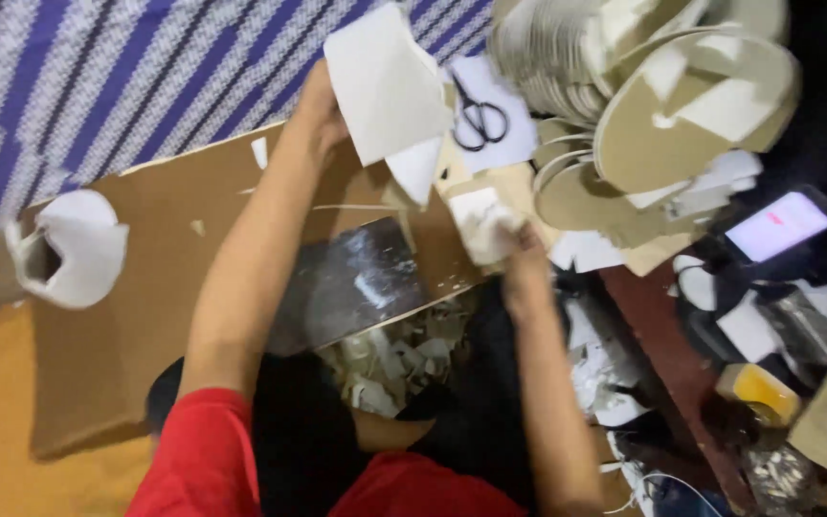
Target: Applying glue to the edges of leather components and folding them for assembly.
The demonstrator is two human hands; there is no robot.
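Nearest, paper scraps (pixel 390 369) lie heaped in the person's lap below a dark metal plate (pixel 351 282) resting on the cardboard worktop (pixel 145 287), probably where trimmings fall. The right hand (pixel 519 258) has its grip clenched around a small white sheet (pixel 482 222) above the board's edge. Farther out, the left hand (pixel 323 105) lifts a larger white sheet (pixel 385 81), grip pinching its edge, beside scissors (pixel 479 117) and stacked sole-shaped cutouts (pixel 643 86).
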